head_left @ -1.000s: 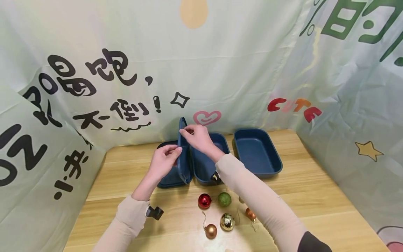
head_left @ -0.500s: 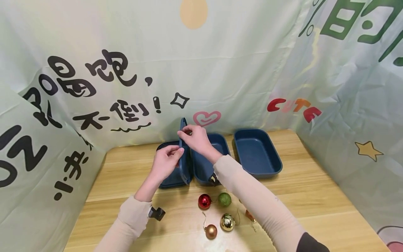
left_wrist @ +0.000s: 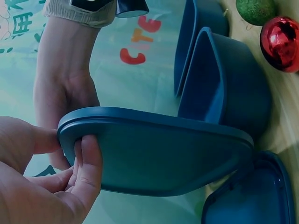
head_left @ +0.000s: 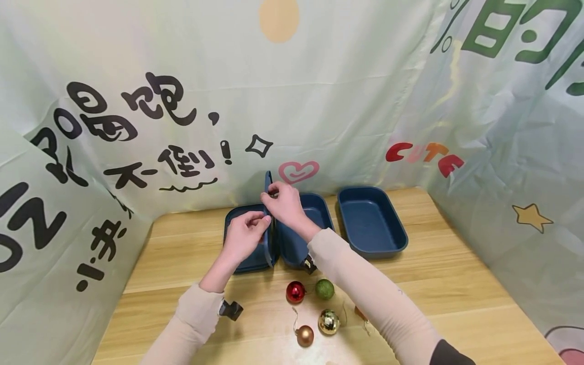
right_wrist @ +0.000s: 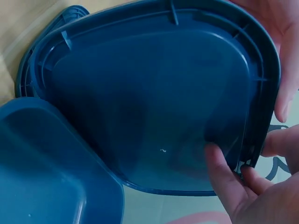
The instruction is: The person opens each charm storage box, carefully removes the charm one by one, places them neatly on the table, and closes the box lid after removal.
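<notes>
A dark blue rectangular lid (head_left: 268, 253) stands on edge, held by both hands. The left hand (head_left: 245, 234) pinches its rim, thumb on one side and fingers on the other, as the left wrist view shows on the smooth outer face (left_wrist: 159, 154). Higher on the rim, the right hand (head_left: 284, 204) pinches a corner, its fingers against the ribbed inner face (right_wrist: 140, 102). Under the upright lid another blue lid (left_wrist: 252, 200) lies flat on the table. Just to the right is a blue box (head_left: 296, 246), partly covered by the right forearm in the head view.
Farther right stands a second blue box (head_left: 371, 223), uncovered. Near the front lie a red ball ornament (head_left: 295, 292), a green one (head_left: 324, 289), a shiny gold one (head_left: 328, 322) and a bronze one (head_left: 304, 335). An orange ornament (head_left: 360, 313) is partly behind the right sleeve. Fabric walls enclose the table.
The upright lid has shifted and swung slightly to the right, now seen more edge-on. The left hand has moved right with it; the right hand has barely moved, still pinching the rim.
</notes>
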`<act>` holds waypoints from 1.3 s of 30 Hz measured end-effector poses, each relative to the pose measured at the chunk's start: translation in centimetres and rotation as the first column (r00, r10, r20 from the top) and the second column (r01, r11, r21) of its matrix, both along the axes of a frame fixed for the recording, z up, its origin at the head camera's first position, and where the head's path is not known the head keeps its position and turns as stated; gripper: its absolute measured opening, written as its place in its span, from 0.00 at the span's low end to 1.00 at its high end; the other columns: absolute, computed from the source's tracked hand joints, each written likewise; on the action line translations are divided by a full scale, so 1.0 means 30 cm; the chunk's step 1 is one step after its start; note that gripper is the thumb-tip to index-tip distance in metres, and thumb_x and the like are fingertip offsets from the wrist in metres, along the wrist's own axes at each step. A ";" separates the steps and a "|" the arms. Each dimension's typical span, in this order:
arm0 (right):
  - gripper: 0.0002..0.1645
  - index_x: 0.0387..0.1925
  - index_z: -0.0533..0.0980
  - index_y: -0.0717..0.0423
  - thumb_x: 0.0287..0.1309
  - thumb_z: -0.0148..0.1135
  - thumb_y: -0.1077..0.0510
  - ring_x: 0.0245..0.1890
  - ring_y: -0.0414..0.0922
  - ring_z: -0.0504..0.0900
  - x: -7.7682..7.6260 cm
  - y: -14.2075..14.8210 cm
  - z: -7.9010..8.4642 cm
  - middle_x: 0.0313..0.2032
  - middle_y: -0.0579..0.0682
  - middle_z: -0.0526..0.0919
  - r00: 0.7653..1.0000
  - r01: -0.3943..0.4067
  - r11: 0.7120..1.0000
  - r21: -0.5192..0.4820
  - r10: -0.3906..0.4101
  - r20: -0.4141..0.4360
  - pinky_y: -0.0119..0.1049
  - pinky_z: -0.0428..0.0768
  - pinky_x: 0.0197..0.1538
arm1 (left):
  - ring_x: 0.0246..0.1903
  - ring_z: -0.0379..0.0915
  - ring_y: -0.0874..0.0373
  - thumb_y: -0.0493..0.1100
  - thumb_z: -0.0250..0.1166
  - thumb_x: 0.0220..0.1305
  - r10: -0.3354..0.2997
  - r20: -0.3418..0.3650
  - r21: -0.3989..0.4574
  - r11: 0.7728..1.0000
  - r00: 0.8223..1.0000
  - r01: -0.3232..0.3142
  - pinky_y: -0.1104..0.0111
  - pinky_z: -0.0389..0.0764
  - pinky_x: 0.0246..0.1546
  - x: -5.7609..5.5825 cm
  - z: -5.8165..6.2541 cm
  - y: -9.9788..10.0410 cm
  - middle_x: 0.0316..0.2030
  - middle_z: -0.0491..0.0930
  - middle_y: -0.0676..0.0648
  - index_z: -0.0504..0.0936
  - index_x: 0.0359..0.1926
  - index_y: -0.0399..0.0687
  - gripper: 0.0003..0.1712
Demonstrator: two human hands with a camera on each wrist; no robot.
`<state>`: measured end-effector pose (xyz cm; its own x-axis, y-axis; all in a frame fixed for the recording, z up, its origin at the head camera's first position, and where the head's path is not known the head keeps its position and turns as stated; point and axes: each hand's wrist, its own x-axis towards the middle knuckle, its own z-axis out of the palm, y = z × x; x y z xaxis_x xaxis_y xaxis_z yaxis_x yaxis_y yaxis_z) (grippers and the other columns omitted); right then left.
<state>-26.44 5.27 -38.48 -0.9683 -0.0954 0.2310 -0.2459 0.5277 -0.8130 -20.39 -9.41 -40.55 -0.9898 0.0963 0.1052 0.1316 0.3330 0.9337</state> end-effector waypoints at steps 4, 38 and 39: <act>0.16 0.50 0.83 0.59 0.71 0.64 0.51 0.44 0.51 0.89 0.004 0.007 0.000 0.48 0.56 0.89 0.999 0.034 0.999 -0.015 -0.034 0.035 0.47 0.87 0.53 | 0.24 0.84 0.61 0.46 0.67 0.75 -0.004 -0.002 -0.013 1.000 1.000 0.004 0.68 0.89 0.31 0.002 0.001 0.013 0.41 0.89 0.34 0.85 0.58 0.34 0.21; 0.16 0.50 0.84 0.57 0.68 0.64 0.52 0.37 0.48 0.86 0.047 0.115 -0.047 0.44 0.54 0.89 0.994 0.100 0.986 -0.134 -0.093 0.057 0.46 0.86 0.48 | 0.56 0.83 0.43 0.52 0.58 0.79 0.173 0.082 -0.239 0.960 0.982 -0.149 0.48 0.81 0.57 -0.088 -0.223 -0.067 0.55 0.85 0.37 0.74 0.73 0.42 0.30; 0.16 0.50 0.84 0.57 0.68 0.64 0.52 0.37 0.48 0.86 0.048 0.116 -0.048 0.44 0.54 0.89 0.994 0.098 0.986 -0.136 -0.092 0.054 0.45 0.86 0.48 | 0.56 0.83 0.42 0.52 0.58 0.79 0.170 0.096 -0.235 0.961 0.981 -0.144 0.47 0.81 0.57 -0.090 -0.235 -0.065 0.56 0.84 0.36 0.73 0.74 0.42 0.31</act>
